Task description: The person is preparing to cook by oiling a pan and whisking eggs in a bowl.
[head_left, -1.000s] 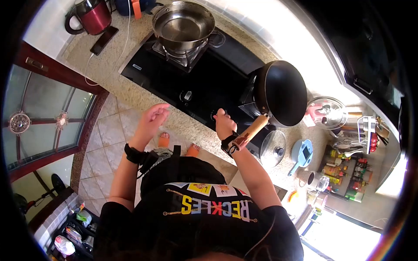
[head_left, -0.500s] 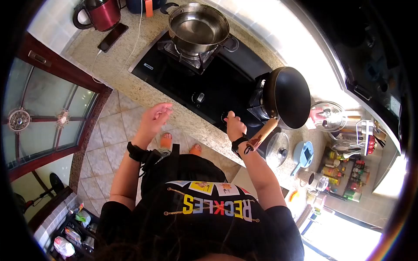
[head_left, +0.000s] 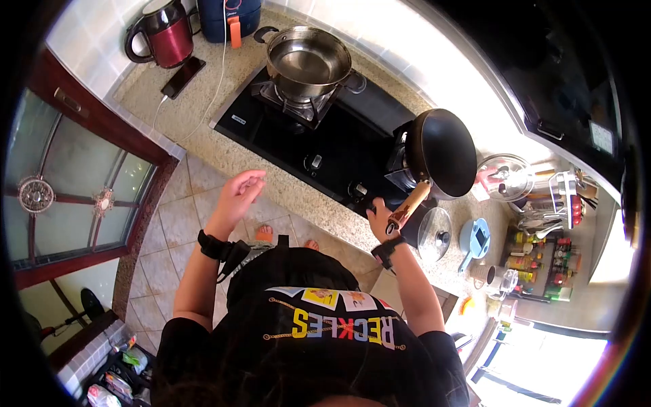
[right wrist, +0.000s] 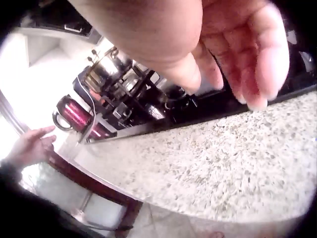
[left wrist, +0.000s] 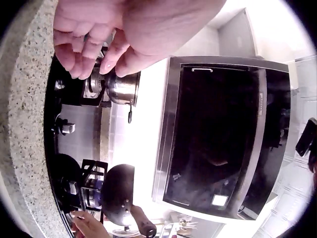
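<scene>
In the head view my left hand (head_left: 237,200) hangs in the air before the counter edge, fingers loosely bent and holding nothing. My right hand (head_left: 383,222) is at the stove's front edge, below the wooden handle (head_left: 411,203) of a dark wok (head_left: 447,152), without gripping it. Its fingers are loosely bent and empty in the right wrist view. Close by, a control knob (head_left: 359,190) shows on the black stove (head_left: 271,139). A steel pot (head_left: 305,80) stands on the other burner. Under the wok (left wrist: 118,191), a bluish glow shows in the left wrist view.
A red kettle (head_left: 169,41), a phone (head_left: 183,77) with a white cable and a blue appliance (head_left: 251,19) are at the counter's left end. Right of the wok lie glass lids (head_left: 434,239) and a light blue item (head_left: 475,237). A dark cabinet hangs overhead.
My right hand has come away from the knob, moving right and toward my body, so the knob now shows. My left hand has barely moved. The head view has shifted slightly.
</scene>
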A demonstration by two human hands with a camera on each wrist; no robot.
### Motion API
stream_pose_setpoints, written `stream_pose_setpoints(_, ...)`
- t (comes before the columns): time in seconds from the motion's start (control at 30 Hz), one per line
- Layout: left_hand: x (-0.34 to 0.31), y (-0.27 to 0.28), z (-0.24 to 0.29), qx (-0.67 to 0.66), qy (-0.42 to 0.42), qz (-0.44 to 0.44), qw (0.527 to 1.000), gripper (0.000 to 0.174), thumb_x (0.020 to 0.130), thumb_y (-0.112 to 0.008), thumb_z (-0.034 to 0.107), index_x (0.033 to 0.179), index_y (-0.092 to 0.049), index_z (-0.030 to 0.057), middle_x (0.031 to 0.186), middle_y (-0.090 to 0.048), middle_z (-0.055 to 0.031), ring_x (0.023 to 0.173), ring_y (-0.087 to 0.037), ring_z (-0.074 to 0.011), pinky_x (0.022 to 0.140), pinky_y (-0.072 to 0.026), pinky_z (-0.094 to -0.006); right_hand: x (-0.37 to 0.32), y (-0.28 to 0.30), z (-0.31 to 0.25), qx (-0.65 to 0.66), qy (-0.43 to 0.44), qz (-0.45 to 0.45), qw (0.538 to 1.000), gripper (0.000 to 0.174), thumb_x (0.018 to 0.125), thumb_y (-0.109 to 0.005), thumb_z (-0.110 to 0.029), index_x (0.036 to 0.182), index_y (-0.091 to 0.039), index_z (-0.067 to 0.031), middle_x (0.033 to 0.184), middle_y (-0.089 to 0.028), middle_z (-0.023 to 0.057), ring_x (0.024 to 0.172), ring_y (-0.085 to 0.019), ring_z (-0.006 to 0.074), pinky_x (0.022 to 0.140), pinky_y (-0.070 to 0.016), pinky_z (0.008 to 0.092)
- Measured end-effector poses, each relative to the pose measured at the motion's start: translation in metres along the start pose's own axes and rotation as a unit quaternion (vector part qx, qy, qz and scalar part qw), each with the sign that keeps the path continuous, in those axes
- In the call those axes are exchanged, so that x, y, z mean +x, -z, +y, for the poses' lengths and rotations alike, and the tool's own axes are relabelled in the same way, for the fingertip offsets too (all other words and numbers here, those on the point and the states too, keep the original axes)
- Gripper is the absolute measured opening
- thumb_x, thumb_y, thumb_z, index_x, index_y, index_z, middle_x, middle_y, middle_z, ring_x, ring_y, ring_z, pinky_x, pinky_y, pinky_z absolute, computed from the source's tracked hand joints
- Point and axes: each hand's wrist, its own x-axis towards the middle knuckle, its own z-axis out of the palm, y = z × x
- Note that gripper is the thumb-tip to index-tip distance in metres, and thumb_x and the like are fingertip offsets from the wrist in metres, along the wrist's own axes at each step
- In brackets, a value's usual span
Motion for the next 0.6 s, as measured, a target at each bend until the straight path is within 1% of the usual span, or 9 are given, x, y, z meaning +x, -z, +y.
stream_pose_setpoints(0.07, 0.000, -0.002, 0.003, -0.003, -0.011, -0.005, 1.000, 0.028, 0.095, -0.056, 0.019, 0.121, -0.059, 0.0071, 0.103, -0.066, -0.0032, 0.087, -0.059, -0.0098, 0.074, -0.0466, -0.0246, -0.030, 0.006, 0.021, 0.144, 0.033, -0.015, 0.989, 0.026, 0.087, -0.064, -0.025, 0.101, -0.058, -0.0030, 0.076, -0.065, 0.0205, 0.079, -0.065, 0.0389, 0.069, -0.0496, 0.0456)
stream_pose_setpoints(0.13, 0.002, -0.007, 0.008, -0.005, -0.023, -0.015, 1.000, 0.028, 0.095, -0.056, 0.018, 0.121, -0.059, 0.0073, 0.103, -0.066, -0.0030, 0.087, -0.059, -0.0098, 0.074, -0.0465, -0.0246, -0.050, 0.051, 0.000, 0.130, -0.081, -0.159, 0.975, 0.025, 0.087, -0.064, -0.023, 0.099, -0.061, -0.0012, 0.077, -0.064, 0.0192, 0.069, -0.065, 0.0333, 0.064, -0.0513, 0.0409)
stream_pose_setpoints(0.17, 0.002, -0.010, 0.012, -0.012, -0.017, -0.015, 1.000, 0.028, 0.094, -0.058, 0.017, 0.119, -0.059, 0.0065, 0.099, -0.063, -0.0005, 0.084, -0.058, -0.0088, 0.071, -0.0463, -0.0231, -0.060, 0.071, -0.004, 0.188, -0.127, -0.188, 0.956, 0.026, 0.088, -0.063, -0.021, 0.104, -0.061, -0.0008, 0.079, -0.064, 0.0148, 0.062, -0.064, 0.0229, 0.059, -0.0518, 0.0351)
stream_pose_setpoints(0.2, 0.004, -0.013, 0.014, -0.019, -0.014, -0.016, 1.000, 0.027, 0.092, -0.060, 0.015, 0.118, -0.059, 0.0058, 0.094, -0.061, 0.0020, 0.080, -0.058, -0.0079, 0.068, -0.0461, -0.0215, -0.070, 0.103, -0.022, 0.288, -0.143, -0.177, 0.930, 0.027, 0.089, -0.064, -0.022, 0.104, -0.060, 0.0004, 0.083, -0.065, 0.0106, 0.062, -0.063, 0.0161, 0.057, -0.0515, 0.0304)
stream_pose_setpoints(0.27, 0.010, -0.013, 0.008, 0.009, -0.011, -0.053, 0.999, 0.029, 0.096, -0.056, 0.018, 0.122, -0.058, 0.0072, 0.104, -0.065, -0.0033, 0.086, -0.058, -0.0091, 0.074, -0.0465, -0.0241, -0.083, 0.152, -0.030, 0.381, -0.124, -0.173, 0.900, 0.021, 0.093, -0.060, -0.018, 0.101, -0.059, 0.0008, 0.081, -0.063, 0.0064, 0.065, -0.062, 0.0129, 0.058, -0.0514, 0.0263)
stream_pose_setpoints(0.33, 0.016, -0.019, 0.012, -0.002, -0.003, -0.074, 0.997, 0.030, 0.096, -0.056, 0.019, 0.123, -0.057, 0.0063, 0.104, -0.065, -0.0036, 0.086, -0.058, -0.0087, 0.073, -0.0466, -0.0232, -0.088, 0.206, -0.057, 0.397, -0.067, -0.091, 0.911, 0.012, 0.095, -0.053, -0.010, 0.099, -0.059, -0.0004, 0.080, -0.062, 0.0047, 0.068, -0.063, 0.0112, 0.059, -0.0510, 0.0242)
stream_pose_setpoints(0.47, 0.023, -0.031, 0.024, 0.029, -0.023, -0.105, 0.994, 0.027, 0.094, -0.060, 0.017, 0.119, -0.060, 0.0073, 0.097, -0.064, -0.0010, 0.080, -0.059, -0.0073, 0.068, -0.0478, -0.0215, -0.083, 0.285, -0.095, 0.360, 0.002, 0.073, 0.930, 0.012, 0.094, -0.051, -0.001, 0.103, -0.058, 0.0014, 0.079, -0.061, 0.0037, 0.068, -0.060, 0.0074, 0.060, -0.0490, 0.0217)
stream_pose_setpoints(0.53, 0.024, -0.033, 0.029, 0.030, -0.040, -0.118, 0.992, 0.029, 0.094, -0.059, 0.016, 0.122, -0.058, 0.0081, 0.100, -0.065, -0.0011, 0.080, -0.058, -0.0071, 0.068, -0.0474, -0.0213, -0.069, 0.310, -0.104, 0.336, 0.066, 0.157, 0.926, 0.013, 0.093, -0.053, -0.001, 0.105, -0.057, 0.0006, 0.079, -0.060, 0.0029, 0.068, -0.056, 0.0064, 0.060, -0.0469, 0.0212)
stream_pose_setpoints(0.6, 0.022, -0.034, 0.035, 0.025, -0.060, -0.120, 0.991, 0.029, 0.094, -0.059, 0.016, 0.123, -0.057, 0.0080, 0.101, -0.065, -0.0014, 0.081, -0.058, -0.0070, 0.068, -0.0474, -0.0212, -0.052, 0.336, -0.108, 0.253, 0.104, 0.236, 0.933, 0.020, 0.087, -0.061, -0.004, 0.106, -0.057, -0.0005, 0.079, -0.061, 0.0063, 0.068, -0.059, 0.0112, 0.061, -0.0474, 0.0230)
